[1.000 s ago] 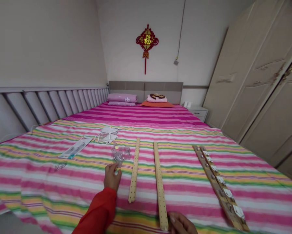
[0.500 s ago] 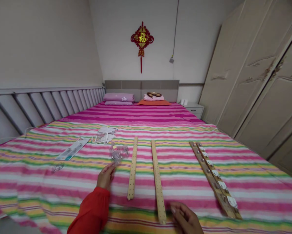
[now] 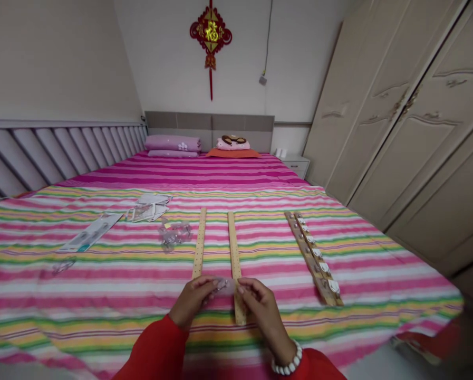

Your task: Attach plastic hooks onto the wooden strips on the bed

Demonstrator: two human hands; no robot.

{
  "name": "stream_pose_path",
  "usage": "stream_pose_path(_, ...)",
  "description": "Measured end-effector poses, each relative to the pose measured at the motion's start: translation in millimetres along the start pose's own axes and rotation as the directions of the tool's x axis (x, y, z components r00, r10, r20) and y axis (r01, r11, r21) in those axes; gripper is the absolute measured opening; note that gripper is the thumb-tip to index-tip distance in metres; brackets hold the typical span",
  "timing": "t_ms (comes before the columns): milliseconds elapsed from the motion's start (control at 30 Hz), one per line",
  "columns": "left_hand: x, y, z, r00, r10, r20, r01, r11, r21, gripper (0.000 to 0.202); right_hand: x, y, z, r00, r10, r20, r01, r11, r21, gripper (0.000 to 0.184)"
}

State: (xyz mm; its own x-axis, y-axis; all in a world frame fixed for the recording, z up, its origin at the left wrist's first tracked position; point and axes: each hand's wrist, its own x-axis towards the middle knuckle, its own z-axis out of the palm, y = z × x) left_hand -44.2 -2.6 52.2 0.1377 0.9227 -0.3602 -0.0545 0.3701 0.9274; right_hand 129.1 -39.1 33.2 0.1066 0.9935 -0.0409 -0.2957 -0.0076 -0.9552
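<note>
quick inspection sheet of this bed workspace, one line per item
surface: striped bedsheet, spread flat
job's things: small clear packet, held by the near ends of the left perforated strip and right perforated strip
clutter: strip with white fittings, clear plastic bag, paper packets, long flat pack
grips: left hand and right hand both pinch the packet
cables: one cord down the far wall
surroundings: wardrobe, pillows, red wall ornament
</note>
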Motion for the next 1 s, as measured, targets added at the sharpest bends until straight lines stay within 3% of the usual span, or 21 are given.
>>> stream_pose_path(200, -9, 5, 14.9, 0.990, 0.137, 0.036, -0.140, 0.979, 0.145, 0.035, -7, 11, -4, 0.998, 0.034, 0.046, -0.036, 0.998, 0.043, 0.039)
stream_pose_path(400, -15, 2, 27.3, 0.968, 0.249, 0.042, -0.252, 0.961, 0.113, 0.041, -11, 15, -6, 0.996, 0.067, 0.056, -0.071, 0.995, 0.076, 0.038)
stream_pose_path(500, -13, -4, 30.8, 0.968, 0.249, -0.006, -0.248, 0.966, 0.072, 0.048, -13, 17, -6, 0.997, 0.077, 0.005, -0.077, 0.988, 0.132, 0.036)
stream_pose_path(600, -10, -12, 34.0, 0.971, 0.238, -0.021, -0.237, 0.971, 0.038, 0.042, -15, 20, -7, 0.994, 0.101, -0.049, -0.091, 0.981, 0.170, 0.033)
stream_pose_path(767, -2, -23, 40.3, 0.982, 0.185, -0.041, -0.185, 0.983, -0.001, 0.038, -14, 26, -12, 0.988, 0.140, -0.066, -0.134, 0.987, 0.085, 0.033)
stream_pose_path(1000, 10, -35, 46.2, 0.997, 0.063, -0.047, -0.064, 0.998, -0.023, 0.039, -8, 34, -19, 0.992, 0.063, -0.109, -0.069, 0.997, -0.047, 0.026)
